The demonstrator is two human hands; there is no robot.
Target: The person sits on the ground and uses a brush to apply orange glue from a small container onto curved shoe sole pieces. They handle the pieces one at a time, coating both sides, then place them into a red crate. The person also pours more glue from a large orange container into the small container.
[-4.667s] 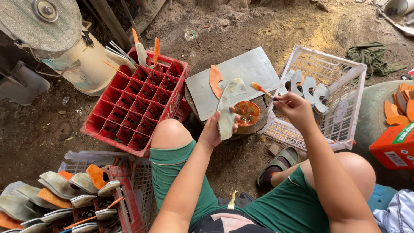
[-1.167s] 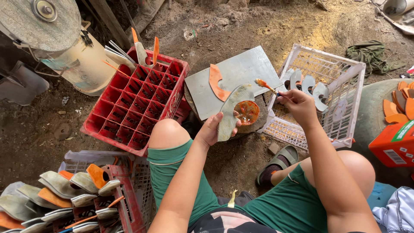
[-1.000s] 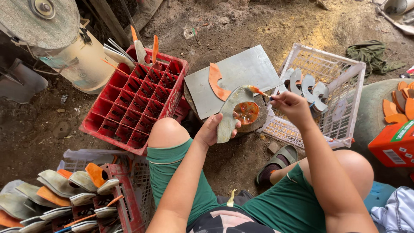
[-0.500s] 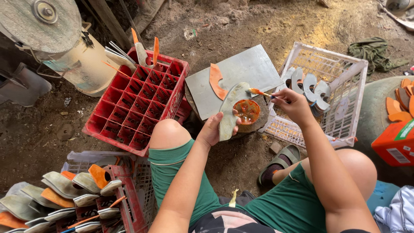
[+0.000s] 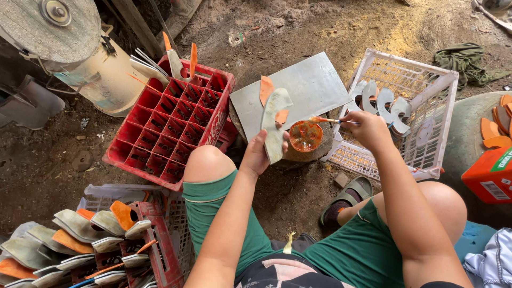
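Our left hand (image 5: 257, 156) clamps a pale curved sole piece (image 5: 274, 125) by its lower end, upright above the grey board's (image 5: 309, 88) near edge. Our right hand (image 5: 368, 128) pinches a small brush (image 5: 325, 120) over the glue pot (image 5: 305, 136). The piece looks light, thin and bendy, so we judge the edges the best place to hold.

A red compartment crate (image 5: 170, 128) sits at nine o'clock, a white wire basket (image 5: 410, 106) with curved grey pieces at two. A grey sheet (image 5: 298, 90) lies at twelve. Stacked sole pieces (image 5: 69, 245) fill seven o'clock; an orange box (image 5: 488, 173) sits at three.
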